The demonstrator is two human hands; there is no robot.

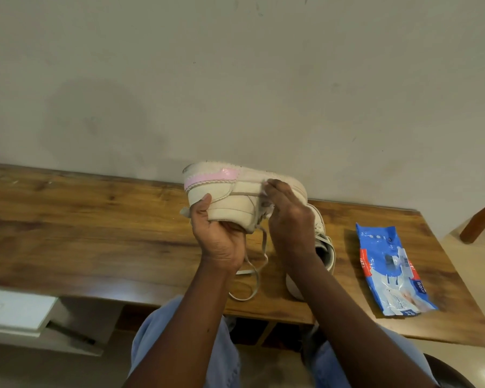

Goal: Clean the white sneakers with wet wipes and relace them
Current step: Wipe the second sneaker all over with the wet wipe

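Now L hand [221, 239] grips heel of white sneaker [235, 203]; R hand [289, 219] pinches white piece [264, 189] at its side.

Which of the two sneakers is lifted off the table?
The sneaker with the pink patch: the left hand holds it up while the right hand pinches its lace. The other sneaker rests on the table.

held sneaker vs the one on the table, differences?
The left hand grips the held sneaker above the table, opening downward; the second sneaker rests on the table, opening upward. The held sneaker's lace dangles in view; the second sneaker is largely hidden behind the right hand. Both look off-white.
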